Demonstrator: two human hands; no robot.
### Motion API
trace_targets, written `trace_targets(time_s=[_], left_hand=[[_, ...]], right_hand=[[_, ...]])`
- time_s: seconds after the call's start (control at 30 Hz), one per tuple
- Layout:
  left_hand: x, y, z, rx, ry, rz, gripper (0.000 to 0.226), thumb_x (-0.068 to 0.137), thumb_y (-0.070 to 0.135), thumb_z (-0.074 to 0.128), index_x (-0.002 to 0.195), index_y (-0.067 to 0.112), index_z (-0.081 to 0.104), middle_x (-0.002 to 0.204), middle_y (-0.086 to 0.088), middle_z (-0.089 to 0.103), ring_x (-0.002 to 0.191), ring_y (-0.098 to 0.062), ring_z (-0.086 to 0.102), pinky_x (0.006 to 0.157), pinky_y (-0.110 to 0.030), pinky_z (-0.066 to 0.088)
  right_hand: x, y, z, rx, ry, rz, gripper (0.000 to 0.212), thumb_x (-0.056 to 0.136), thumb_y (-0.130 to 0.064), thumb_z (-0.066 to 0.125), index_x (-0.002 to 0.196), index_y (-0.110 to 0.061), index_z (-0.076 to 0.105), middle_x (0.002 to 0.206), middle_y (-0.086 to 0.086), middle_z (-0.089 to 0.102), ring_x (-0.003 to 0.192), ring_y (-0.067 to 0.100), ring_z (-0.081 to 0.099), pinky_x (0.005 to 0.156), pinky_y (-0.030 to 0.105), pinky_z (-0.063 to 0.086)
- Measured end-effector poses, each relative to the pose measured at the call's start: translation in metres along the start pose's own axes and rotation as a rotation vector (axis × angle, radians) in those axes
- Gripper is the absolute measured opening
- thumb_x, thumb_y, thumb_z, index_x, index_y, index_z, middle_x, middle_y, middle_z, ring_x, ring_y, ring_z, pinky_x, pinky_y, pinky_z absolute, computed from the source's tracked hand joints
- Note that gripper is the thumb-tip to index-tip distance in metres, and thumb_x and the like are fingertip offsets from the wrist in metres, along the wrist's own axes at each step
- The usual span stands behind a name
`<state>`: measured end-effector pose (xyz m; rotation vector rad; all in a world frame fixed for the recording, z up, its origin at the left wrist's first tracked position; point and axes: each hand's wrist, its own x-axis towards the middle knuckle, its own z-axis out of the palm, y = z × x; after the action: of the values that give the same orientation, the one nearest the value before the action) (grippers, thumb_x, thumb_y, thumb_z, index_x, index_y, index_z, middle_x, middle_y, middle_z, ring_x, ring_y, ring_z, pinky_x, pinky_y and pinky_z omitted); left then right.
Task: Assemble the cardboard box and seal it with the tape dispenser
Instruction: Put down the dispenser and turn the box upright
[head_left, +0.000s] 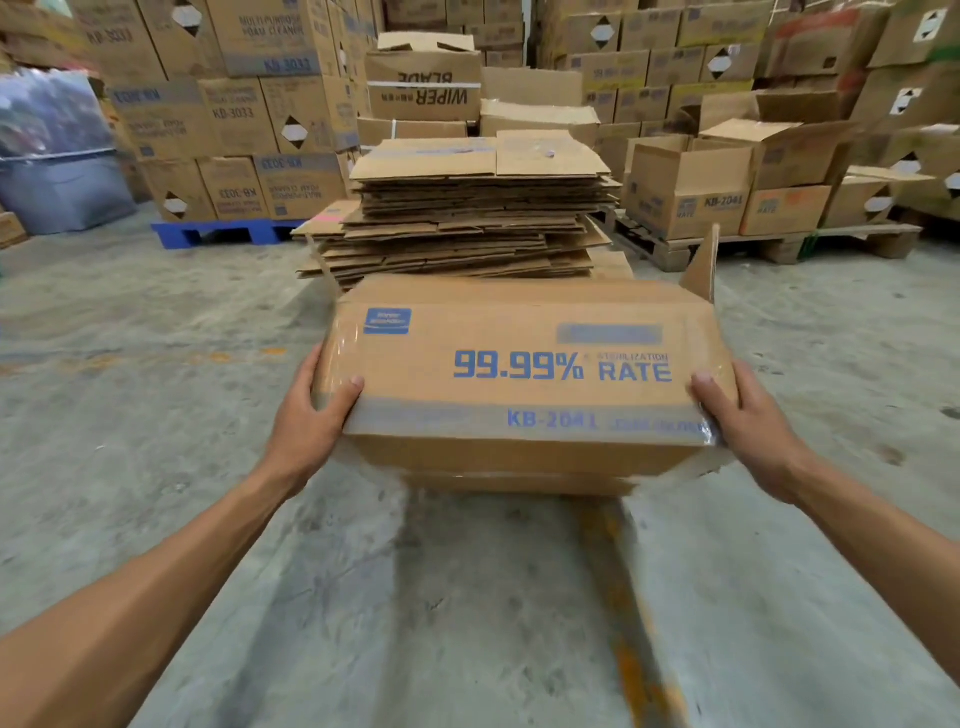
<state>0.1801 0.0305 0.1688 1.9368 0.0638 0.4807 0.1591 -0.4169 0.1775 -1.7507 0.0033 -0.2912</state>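
Note:
I hold a brown cardboard box (519, 364) printed "99.99% RATE" and "KB-2041" in blue, out in front of me above the floor. My left hand (311, 421) grips its left end, thumb on the top face. My right hand (743, 415) grips its right end the same way. Clear tape shows along the near edge and both ends. One flap (704, 265) sticks up at the far right corner. No tape dispenser is in view.
A tall stack of flattened cartons (467, 208) lies just beyond the box. Pallets of stacked boxes (234, 119) line the back, with open boxes (691, 182) on a wooden pallet to the right. A grey bin (62, 182) stands far left. Concrete floor (467, 597) lies below.

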Motion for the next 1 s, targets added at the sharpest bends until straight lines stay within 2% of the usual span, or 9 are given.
trace_targets(time_s=[0.07,0.13,0.23,0.3,0.5,0.7,0.8,0.87,1.0], left_hand=[[-0.018,-0.018,0.003,0.030,0.004,0.013,0.078,0.088,0.042,0.066,0.153,0.033,0.023,0.149,0.012,0.039,0.131,-0.009,0.043,0.108,-0.030,0.036],[-0.045,-0.042,0.008,0.048,-0.054,-0.048,0.086,0.087,0.034,0.070,0.154,0.036,0.016,0.149,0.015,0.036,0.134,-0.010,0.042,0.110,-0.032,0.036],[-0.077,-0.072,0.011,0.033,-0.151,-0.117,0.092,0.085,0.019,0.072,0.154,0.035,0.014,0.146,0.015,0.040,0.132,-0.015,0.047,0.109,-0.036,0.039],[-0.083,-0.080,0.012,0.037,-0.165,-0.116,0.089,0.084,0.019,0.074,0.152,0.037,0.020,0.144,0.012,0.047,0.127,-0.014,0.052,0.105,-0.040,0.044],[-0.082,-0.092,0.019,0.133,-0.127,-0.179,0.086,0.081,0.027,0.077,0.148,0.038,0.024,0.140,0.008,0.053,0.123,-0.018,0.055,0.101,-0.048,0.048],[-0.080,-0.107,0.033,0.270,-0.163,-0.306,0.081,0.088,0.026,0.066,0.150,0.032,0.014,0.148,0.001,0.046,0.129,-0.027,0.050,0.105,-0.049,0.044],[-0.079,-0.119,0.035,0.299,-0.221,-0.439,0.075,0.087,0.021,0.062,0.150,0.026,0.021,0.148,-0.002,0.046,0.126,-0.029,0.051,0.101,-0.043,0.046],[-0.081,-0.124,0.037,0.328,-0.253,-0.529,0.073,0.087,0.020,0.060,0.150,0.024,0.022,0.146,-0.004,0.046,0.125,-0.030,0.050,0.099,-0.037,0.044],[-0.080,-0.124,0.041,0.236,-0.257,-0.576,0.071,0.091,0.013,0.055,0.152,0.023,0.021,0.148,-0.001,0.043,0.125,-0.026,0.047,0.097,-0.034,0.042]], right_hand=[[-0.011,0.022,0.005,-0.082,-0.018,-0.093,0.055,0.099,-0.024,0.053,0.149,-0.028,0.031,0.136,-0.002,0.055,0.105,-0.004,0.062,0.073,0.012,0.055],[-0.030,0.048,0.008,-0.158,-0.107,-0.064,0.075,0.098,-0.021,0.055,0.154,-0.041,0.009,0.151,-0.011,0.038,0.122,0.003,0.053,0.079,0.018,0.057],[-0.057,0.075,0.007,-0.248,-0.220,0.015,0.089,0.095,-0.025,0.058,0.149,-0.054,-0.007,0.153,-0.018,0.034,0.129,0.008,0.048,0.098,0.045,0.051],[-0.064,0.081,0.005,-0.264,-0.231,0.042,0.092,0.095,-0.025,0.059,0.149,-0.054,-0.011,0.146,-0.026,0.033,0.124,0.001,0.047,0.102,0.044,0.046],[-0.065,0.085,0.019,-0.334,-0.174,0.054,0.093,0.097,-0.022,0.058,0.150,-0.049,-0.014,0.137,-0.029,0.032,0.122,0.004,0.044,0.102,0.042,0.045],[-0.063,0.106,0.026,-0.406,-0.198,0.201,0.089,0.099,-0.030,0.054,0.148,-0.051,-0.017,0.162,-0.005,0.023,0.137,0.031,0.044,0.108,0.053,0.037],[-0.069,0.119,0.030,-0.392,-0.245,0.294,0.084,0.098,-0.028,0.056,0.151,-0.046,-0.007,0.160,-0.001,0.027,0.135,0.028,0.046,0.107,0.044,0.038],[-0.072,0.125,0.032,-0.372,-0.288,0.389,0.086,0.096,-0.022,0.060,0.153,-0.041,-0.001,0.160,0.002,0.027,0.140,0.025,0.037,0.109,0.040,0.033],[-0.067,0.126,0.033,-0.300,-0.288,0.521,0.089,0.094,-0.018,0.063,0.153,-0.042,0.001,0.162,0.000,0.021,0.145,0.025,0.027,0.110,0.050,0.035]])
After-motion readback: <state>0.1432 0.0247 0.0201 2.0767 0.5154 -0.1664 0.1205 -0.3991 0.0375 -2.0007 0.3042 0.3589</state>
